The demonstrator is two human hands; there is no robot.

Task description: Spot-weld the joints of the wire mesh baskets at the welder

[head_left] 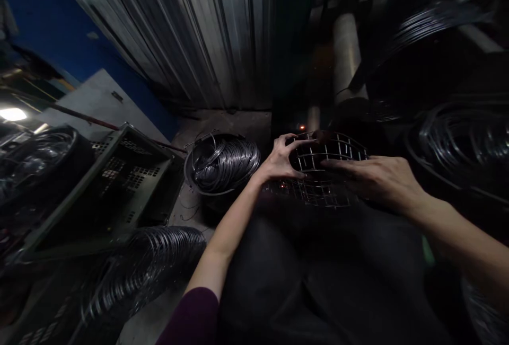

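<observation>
A curved wire grid (326, 156) of thin shiny rods is in front of me, right of centre. My left hand (281, 159) is at its left edge, thumb and fingers spread apart around the wires. On the right side, my right hand (376, 176) lies against the grid with its fingers stretched towards the left. The tips of its fingers are dark and partly lost in shadow. More wire mesh (324, 194) shows just below the hands, above my dark clothing.
A tub (191, 173) with coiled wire (238, 160) stands left of my hands. Further left are a green crate (71, 247) and another wire coil (159, 252). A machine with a metal cylinder (347, 53) rises ahead; wire coils (457, 135) sit right.
</observation>
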